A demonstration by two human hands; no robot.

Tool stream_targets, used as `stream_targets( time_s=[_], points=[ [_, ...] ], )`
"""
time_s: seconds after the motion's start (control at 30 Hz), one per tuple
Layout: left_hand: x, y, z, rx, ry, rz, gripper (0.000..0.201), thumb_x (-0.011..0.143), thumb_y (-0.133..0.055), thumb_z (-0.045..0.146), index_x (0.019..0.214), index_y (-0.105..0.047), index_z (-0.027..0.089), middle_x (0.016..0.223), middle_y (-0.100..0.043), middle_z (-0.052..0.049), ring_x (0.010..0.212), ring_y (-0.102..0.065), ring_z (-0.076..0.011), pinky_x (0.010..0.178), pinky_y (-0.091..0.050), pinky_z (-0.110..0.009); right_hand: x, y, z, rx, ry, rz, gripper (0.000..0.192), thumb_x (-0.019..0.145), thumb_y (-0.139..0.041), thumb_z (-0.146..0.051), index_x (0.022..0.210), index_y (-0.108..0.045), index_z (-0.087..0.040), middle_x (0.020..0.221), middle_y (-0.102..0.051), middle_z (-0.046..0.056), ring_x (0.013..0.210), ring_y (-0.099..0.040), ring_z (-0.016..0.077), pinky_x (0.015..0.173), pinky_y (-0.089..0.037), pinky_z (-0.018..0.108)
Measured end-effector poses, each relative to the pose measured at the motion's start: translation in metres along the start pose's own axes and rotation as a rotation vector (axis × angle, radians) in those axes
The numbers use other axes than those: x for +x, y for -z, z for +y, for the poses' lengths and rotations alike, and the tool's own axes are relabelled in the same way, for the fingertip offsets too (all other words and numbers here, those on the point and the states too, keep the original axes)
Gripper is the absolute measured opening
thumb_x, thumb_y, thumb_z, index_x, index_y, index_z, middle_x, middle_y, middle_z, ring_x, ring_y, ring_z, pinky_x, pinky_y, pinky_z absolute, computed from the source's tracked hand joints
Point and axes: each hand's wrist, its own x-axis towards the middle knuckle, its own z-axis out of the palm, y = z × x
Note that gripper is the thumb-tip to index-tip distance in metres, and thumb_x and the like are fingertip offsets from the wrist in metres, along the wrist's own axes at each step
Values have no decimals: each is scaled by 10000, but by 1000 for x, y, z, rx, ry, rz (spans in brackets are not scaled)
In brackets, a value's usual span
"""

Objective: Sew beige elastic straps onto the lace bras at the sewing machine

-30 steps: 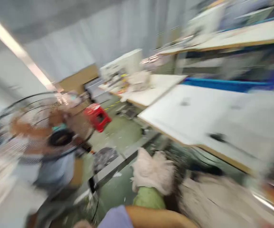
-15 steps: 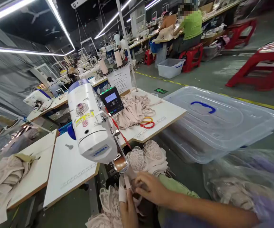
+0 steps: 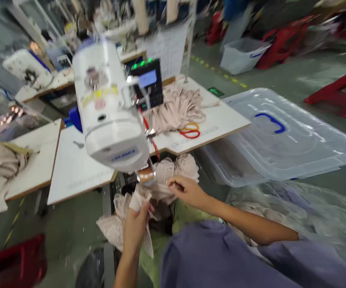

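Just below the head of a white sewing machine (image 3: 107,120), my left hand (image 3: 137,224) is closed on a beige lace-cupped garment (image 3: 161,194), which looks like a bra, by a pale band at its edge. A loose strip of the band hangs down from the fingers. My right hand (image 3: 188,192) has its fingers pinched together at the garment's right side. The cloth runs between both hands, under the machine's copper-coloured front end (image 3: 145,175). More lace cups (image 3: 113,230) hang to the left. Motion blurs the fine detail.
On the white table (image 3: 221,116) lie a heap of beige straps (image 3: 179,108) and red-and-yellow scissors (image 3: 190,130), beside a control screen (image 3: 147,80). A lidded clear bin (image 3: 296,140) stands right. Plastic-wrapped cloth (image 3: 281,208) lies near my right arm. A red stool (image 3: 13,264) is lower left.
My view has tipped downward, showing more of my lap. My left hand has moved left and my right hand is up at the cloth, so the garment is spread wider between them.
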Motion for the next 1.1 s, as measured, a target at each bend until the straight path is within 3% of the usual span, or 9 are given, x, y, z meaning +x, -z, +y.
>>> stream_targets(
  time_s=[0.07, 0.17, 0.3, 0.37, 0.5, 0.63, 0.73, 0.93, 1.1],
  points=[
    [2, -4, -4, -169, 58, 4, 438, 828, -685, 577, 781, -693, 141, 563, -545, 28, 453, -302, -61, 436, -226, -204, -4, -4, -3, -47, 80, 14, 136, 953, -534, -209, 950, -670, -200, 889, -679, 43, 795, -607, 156, 671, -450, 265],
    [5, -15, -13, -373, 76, 75, 360, 812, -738, 487, 822, -691, 131, 679, -641, 3, 473, -322, -50, 450, -244, -202, -8, -16, -11, -67, 217, 16, 112, 968, -580, -229, 1013, -681, -213, 950, -701, 55, 805, -634, 152, 694, -491, 273],
    [3, -26, -16, -458, 31, 114, 294, 809, -776, 405, 748, -658, 142, 589, -492, 54, 544, -388, -66, 515, -319, -195, -6, -33, -19, -102, 297, 77, 120, 969, -586, -221, 1027, -691, -213, 943, -718, 57, 785, -660, 151, 699, -526, 279],
    [1, -27, -13, -450, 18, 77, 265, 835, -760, 391, 781, -669, 148, 602, -460, 57, 579, -414, -77, 551, -358, -199, -2, -39, -20, -104, 281, 105, 138, 977, -569, -212, 1020, -700, -208, 958, -728, 63, 852, -682, 163, 734, -538, 284],
    [-2, -28, -7, -376, 3, 54, 241, 876, -709, 392, 937, -735, 161, 698, -583, 18, 660, -519, -116, 638, -456, -236, 5, -40, -13, -100, 197, 97, 129, 972, -578, -227, 984, -705, -208, 963, -730, 56, 839, -680, 155, 705, -522, 270],
    [-5, -31, -9, -166, -67, 104, 233, 871, -697, 359, 975, -767, 163, 818, -708, -38, 803, -647, -187, 753, -532, -297, 6, -28, -8, -113, 176, -18, 82, 921, -609, -220, 895, -687, -214, 884, -706, 21, 679, -608, 116, 611, -454, 245],
    [-9, -33, -16, -81, -151, 81, 199, 868, -685, 326, 939, -768, 159, 803, -723, -57, 817, -675, -221, 771, -554, -335, 7, -16, -8, -78, 149, -147, 77, 843, -604, -170, 786, -636, -210, 773, -644, -7, 599, -537, 100, 559, -404, 235],
    [-11, -34, -27, -159, -171, -54, 241, 892, -628, 264, 688, -689, 152, 627, -622, -16, 586, -584, -140, 607, -486, -275, 7, -9, -5, -10, 48, -359, 91, 843, -582, -173, 812, -659, -208, 772, -630, 13, 646, -550, 131, 569, -404, 255],
    [-4, -29, -27, -234, -59, -106, 177, 865, -651, 257, 730, -658, 143, 608, -592, 18, 566, -551, -119, 571, -449, -245, 2, -20, 5, 8, 10, -346, 101, 857, -574, -212, 832, -670, -193, 797, -641, 23, 699, -578, 148, 627, -434, 268]
  ],
)
